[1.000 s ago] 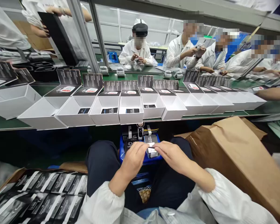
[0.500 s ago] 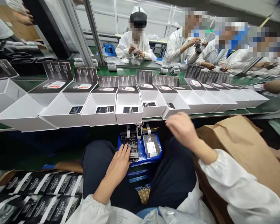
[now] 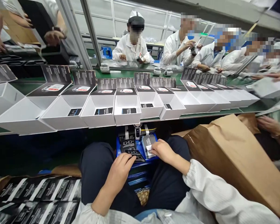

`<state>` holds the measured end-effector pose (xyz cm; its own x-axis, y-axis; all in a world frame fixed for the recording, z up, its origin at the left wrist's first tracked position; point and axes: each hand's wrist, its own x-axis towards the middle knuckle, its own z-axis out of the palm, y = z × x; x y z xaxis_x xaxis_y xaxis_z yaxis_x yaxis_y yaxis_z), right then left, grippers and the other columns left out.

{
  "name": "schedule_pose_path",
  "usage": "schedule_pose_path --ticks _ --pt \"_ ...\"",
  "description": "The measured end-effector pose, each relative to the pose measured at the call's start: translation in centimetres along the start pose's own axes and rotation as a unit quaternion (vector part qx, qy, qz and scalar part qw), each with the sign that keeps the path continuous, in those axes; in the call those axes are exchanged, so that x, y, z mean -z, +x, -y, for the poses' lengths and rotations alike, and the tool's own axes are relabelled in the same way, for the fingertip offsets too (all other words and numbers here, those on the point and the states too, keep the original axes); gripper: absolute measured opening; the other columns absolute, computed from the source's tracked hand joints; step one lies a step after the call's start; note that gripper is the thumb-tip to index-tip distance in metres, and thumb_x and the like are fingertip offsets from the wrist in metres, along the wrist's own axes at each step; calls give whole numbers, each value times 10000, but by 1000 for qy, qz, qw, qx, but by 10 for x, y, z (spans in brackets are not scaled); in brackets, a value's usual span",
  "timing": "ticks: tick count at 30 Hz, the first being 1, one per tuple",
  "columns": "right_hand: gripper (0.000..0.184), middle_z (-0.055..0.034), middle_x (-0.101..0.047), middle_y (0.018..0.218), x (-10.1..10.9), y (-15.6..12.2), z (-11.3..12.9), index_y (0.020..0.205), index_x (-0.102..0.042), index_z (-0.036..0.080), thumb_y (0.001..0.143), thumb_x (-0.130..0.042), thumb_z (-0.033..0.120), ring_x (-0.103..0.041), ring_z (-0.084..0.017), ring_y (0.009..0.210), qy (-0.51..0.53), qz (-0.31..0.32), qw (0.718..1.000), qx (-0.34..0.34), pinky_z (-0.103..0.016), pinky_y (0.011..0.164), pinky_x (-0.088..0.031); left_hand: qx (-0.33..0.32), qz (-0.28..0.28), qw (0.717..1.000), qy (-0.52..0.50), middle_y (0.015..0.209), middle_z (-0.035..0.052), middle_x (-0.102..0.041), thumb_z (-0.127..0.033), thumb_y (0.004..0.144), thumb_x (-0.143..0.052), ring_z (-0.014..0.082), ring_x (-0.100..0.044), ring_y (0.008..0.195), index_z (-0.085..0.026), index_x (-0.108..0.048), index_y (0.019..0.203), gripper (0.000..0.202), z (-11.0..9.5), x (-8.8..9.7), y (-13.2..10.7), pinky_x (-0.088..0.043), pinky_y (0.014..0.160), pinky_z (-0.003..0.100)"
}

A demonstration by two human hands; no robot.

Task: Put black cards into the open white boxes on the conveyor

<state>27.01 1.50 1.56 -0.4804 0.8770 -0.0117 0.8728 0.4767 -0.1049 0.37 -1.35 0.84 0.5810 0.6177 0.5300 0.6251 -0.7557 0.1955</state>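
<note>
My left hand (image 3: 120, 171) is closed on a black printed leaflet (image 3: 137, 156), its thumb and fingers at the near edge. The leaflet lies askew over a pile of black leaflets (image 3: 128, 144) on the left of a blue crate (image 3: 118, 151) between my knees. My right hand (image 3: 164, 151) pinches the near right corner of the top grey card on a stack of grey cards (image 3: 147, 140). That card bears a white label, partly covered by my fingertips. A small white device (image 3: 137, 132) with a dark face stands behind the two piles.
Open white boxes (image 3: 127, 119) with raised black lids line the green bench (image 3: 88, 129); several hold dark cards. Banded black packs (image 3: 43, 189) fill a carton at my left. A brown paper-covered carton (image 3: 224, 149) stands at my right. Co-workers (image 3: 133, 46) sit across the bench.
My right hand has come down and left from near the boxes to the grey card stack. My left hand has drawn a black leaflet askew towards me. At the right, a co-worker's hands now hold a white box.
</note>
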Motion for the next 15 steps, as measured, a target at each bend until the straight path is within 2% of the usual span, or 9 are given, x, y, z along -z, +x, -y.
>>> schedule_pose_path --ticks 2,5,8,10,12,13,15 --pt "236 -32 -696 796 26 -6 8 801 -651 183 997 -545 262 -659 -166 755 56 -25 998 -16 -261 755 -465 -21 -29 999 -37 948 65 -690 -65 927 -426 194 -639 880 -193 -616 1143 315 -10 6 20 -576 780 332" --pt "237 -38 -714 922 69 -30 22 1045 -655 202 1044 -424 254 -666 -159 837 113 -123 986 27 -245 752 -482 -53 -96 991 -78 930 55 -687 -69 935 -452 178 -636 851 -193 -582 1170 296 -29 11 65 -564 763 306" --pt "275 -68 -708 927 109 -49 16 1150 -625 176 1040 -376 213 -650 -177 806 55 -236 968 71 -286 758 -502 -76 -170 976 -114 998 69 -675 -82 931 -504 181 -645 938 -191 -515 1257 344 -50 19 114 -567 831 316" --pt "285 -81 -709 947 132 -45 -10 1136 -631 177 1023 -369 163 -645 -186 839 -9 -329 942 62 -311 798 -505 -71 -194 972 -111 1140 101 -644 -118 928 -543 201 -623 1083 -199 -455 1335 424 -55 27 137 -552 930 356" --pt "290 -96 -710 1011 151 -28 -53 1127 -638 184 1018 -371 154 -643 -199 925 -65 -409 910 18 -343 879 -488 -55 -210 974 -70 1268 121 -589 -161 917 -582 239 -562 1216 -223 -421 1380 494 -44 38 145 -504 1024 426" --pt "297 -104 -711 1022 159 -17 -78 1128 -641 182 1022 -363 165 -642 -208 949 -88 -420 903 -5 -363 904 -477 -43 -218 974 -36 1308 125 -566 -180 909 -602 263 -525 1267 -235 -420 1387 515 -32 43 144 -468 1061 468" --pt "337 -112 -715 1008 166 4 -121 1151 -640 183 1041 -324 220 -647 -227 968 -115 -358 926 -24 -419 945 -450 -5 -231 971 53 1354 135 -542 -228 895 -631 322 -443 1346 -253 -433 1389 533 3 55 132 -382 1106 557"
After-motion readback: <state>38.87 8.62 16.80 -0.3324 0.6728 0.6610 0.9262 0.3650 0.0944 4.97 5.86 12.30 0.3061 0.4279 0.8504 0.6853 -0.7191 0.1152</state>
